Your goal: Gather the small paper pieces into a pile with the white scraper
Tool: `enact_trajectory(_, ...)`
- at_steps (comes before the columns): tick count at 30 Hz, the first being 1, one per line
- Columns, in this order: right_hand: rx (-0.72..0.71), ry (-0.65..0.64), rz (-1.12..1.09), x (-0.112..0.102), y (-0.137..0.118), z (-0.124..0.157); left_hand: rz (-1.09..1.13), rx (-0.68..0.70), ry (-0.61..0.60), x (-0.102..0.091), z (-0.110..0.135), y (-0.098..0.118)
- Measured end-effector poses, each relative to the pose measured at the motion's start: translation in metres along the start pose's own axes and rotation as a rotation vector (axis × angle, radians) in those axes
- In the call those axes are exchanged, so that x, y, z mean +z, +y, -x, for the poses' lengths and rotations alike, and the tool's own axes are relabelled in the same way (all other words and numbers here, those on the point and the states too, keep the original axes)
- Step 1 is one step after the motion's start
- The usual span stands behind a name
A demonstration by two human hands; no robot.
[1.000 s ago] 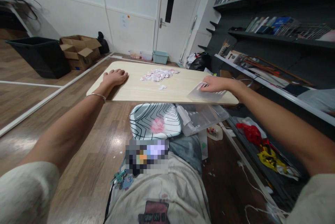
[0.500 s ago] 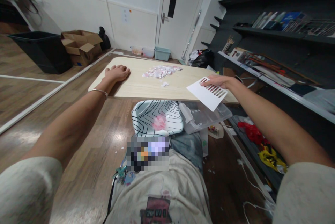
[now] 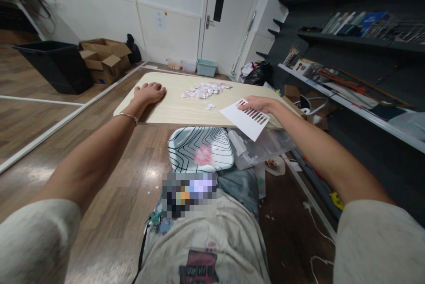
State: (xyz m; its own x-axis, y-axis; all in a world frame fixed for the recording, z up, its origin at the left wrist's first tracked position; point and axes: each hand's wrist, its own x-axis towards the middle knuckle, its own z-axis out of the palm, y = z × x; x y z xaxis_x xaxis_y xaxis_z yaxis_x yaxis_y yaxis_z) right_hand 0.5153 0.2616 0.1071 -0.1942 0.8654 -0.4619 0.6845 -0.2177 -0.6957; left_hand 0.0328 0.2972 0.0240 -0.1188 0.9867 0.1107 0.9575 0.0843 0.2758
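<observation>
My left hand (image 3: 149, 92) rests palm down, fingers loosely curled, on the near left part of a light wooden low table (image 3: 186, 111). My right hand (image 3: 256, 104) holds a white card with a row of slots (image 3: 245, 119) by its far edge, lifted and tilted over the table's near right edge. A pile of small pink and white paper pieces (image 3: 203, 90) lies in the middle of the table, with a few stray pieces (image 3: 209, 106) nearer to me.
Below the table's front edge are a teal cushion with black lines (image 3: 199, 149) and a clear plastic box (image 3: 260, 145). Dark shelves (image 3: 348, 49) with books and tools line the right. Cardboard boxes (image 3: 102, 60) and a black bin (image 3: 55, 64) stand at the far left.
My right hand has lifted the slotted card off the table's right corner and carried it left toward the middle. The left hand has stayed put.
</observation>
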Motion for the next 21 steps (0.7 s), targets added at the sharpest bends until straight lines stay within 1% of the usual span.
enact_trajectory(3, -0.024, -0.05, -0.011, 0.011, -0.008, -0.004, 0.014, 0.006, 0.009, -0.001, 0.003, 0.001)
enact_trajectory(11, -0.121, -0.142, -0.005, 0.035, -0.019, -0.02, 0.001, 0.01, -0.039, -0.004, 0.007, 0.002)
enact_trajectory(21, -0.351, -0.41, -0.019, 0.076, -0.03, -0.037, -0.022, -0.004, -0.024, 0.0, 0.0, 0.0)
